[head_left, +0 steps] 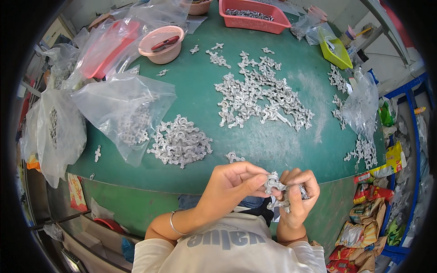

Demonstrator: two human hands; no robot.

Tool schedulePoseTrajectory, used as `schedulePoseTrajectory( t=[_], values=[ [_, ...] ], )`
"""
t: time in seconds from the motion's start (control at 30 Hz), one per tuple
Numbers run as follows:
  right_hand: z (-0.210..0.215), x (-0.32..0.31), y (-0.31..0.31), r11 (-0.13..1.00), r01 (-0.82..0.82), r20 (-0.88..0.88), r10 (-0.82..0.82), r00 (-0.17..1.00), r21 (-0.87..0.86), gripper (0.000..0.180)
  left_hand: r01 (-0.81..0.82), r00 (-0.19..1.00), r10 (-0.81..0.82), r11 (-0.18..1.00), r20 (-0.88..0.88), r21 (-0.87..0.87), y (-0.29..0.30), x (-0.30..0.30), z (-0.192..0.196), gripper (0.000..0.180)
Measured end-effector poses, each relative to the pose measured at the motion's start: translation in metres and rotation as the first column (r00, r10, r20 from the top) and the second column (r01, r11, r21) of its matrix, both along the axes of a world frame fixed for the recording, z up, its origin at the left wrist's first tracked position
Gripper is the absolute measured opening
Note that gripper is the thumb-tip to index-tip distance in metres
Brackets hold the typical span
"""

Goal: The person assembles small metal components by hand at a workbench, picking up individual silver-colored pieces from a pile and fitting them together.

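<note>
My left hand (233,184) pinches a small grey metal casting (274,182) between thumb and fingers, in front of my chest near the table's front edge. Curled close against it, my right hand (298,200) grips more castings of the same kind; part of them hides behind its fingers. One casting (283,204) pokes out below the right thumb. Just beyond my left hand, a loose casting (234,157) lies on the green table (200,98). A heaped pile of castings (181,142) is to the left, and a wider scatter (246,96) spreads farther off.
Clear plastic bags (102,102) with castings crowd the left side. At the back are a pink bowl (162,57) holding a red-handled tool, a red tray (273,26) of parts and a yellow-green basket (337,57). A blue rack (412,150) stands at right.
</note>
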State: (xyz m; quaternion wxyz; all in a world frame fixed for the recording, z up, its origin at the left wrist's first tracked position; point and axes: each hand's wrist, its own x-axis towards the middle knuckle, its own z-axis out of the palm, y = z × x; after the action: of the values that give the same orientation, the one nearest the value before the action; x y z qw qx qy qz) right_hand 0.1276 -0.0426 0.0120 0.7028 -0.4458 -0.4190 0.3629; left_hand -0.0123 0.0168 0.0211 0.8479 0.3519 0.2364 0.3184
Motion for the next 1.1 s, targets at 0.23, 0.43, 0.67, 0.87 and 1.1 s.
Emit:
schedulePoseTrajectory(
  t=[0.23,0.43,0.67,0.87,1.1],
  values=[
    [-0.001,0.001,-0.002,1.0,0.006,-0.078,-0.004,0.997,0.024,0.031,0.013,1.0,-0.013,0.999,0.001,-0.032,-0.003,0.004,0.0,0.02],
    [-0.01,0.01,-0.008,0.986,-0.099,-0.142,0.117,0.983,0.131,0.02,0.042,0.999,-0.042,0.997,0.011,-0.066,-0.003,0.006,0.004,0.023],
    [-0.011,0.008,-0.009,0.984,-0.104,-0.166,0.128,0.978,0.147,0.02,0.019,1.0,-0.019,1.0,0.008,-0.003,-0.004,0.005,0.004,0.022],
    [-0.015,0.03,0.004,0.969,-0.246,-0.348,0.228,0.909,-0.008,0.021,-0.16,0.945,0.224,0.953,-0.24,0.258,0.012,-0.012,-0.006,0.014],
    [-0.053,0.11,0.084,0.918,0.371,0.889,-0.047,0.456,-0.142,0.016,0.208,0.325,0.837,0.391,-0.44,0.897,0.059,-0.064,-0.055,0.012]
  ],
)
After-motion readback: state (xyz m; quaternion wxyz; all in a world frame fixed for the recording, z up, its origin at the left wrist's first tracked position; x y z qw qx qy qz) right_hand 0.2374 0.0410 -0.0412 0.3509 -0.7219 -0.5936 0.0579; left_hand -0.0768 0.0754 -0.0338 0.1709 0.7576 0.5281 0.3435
